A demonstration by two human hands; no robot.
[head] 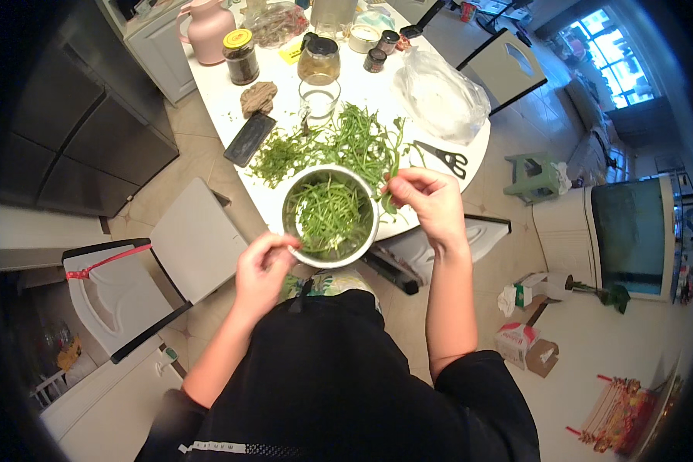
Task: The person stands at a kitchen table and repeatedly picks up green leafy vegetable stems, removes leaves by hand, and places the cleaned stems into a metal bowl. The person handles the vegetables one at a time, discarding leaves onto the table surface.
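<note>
A round metal bowl (372, 231) stands at the near edge of the white table, with cut green stems (329, 211) inside. My left hand (264, 274) is at the bowl's left rim, its fingertips over the edge and its thumb beside it. To the right of the bowl, my right hand (430, 199) pinches a leafy green stem (395, 164) between thumb and fingers. Behind the bowl lie loose piles of greens: fine sprigs (277, 153) on the left and longer stems (358, 138) in the middle. Black-handled scissors (447, 159) rest right of the greens.
On the table (208, 86) are a phone (249, 141), crumpled brown paper (258, 98), a drinking glass (319, 103), a lidded glass pot (319, 63), a yellow-lidded jar (241, 60), a pink jug (211, 32) and a clear plastic bag (442, 95). Chairs (196, 242) flank me.
</note>
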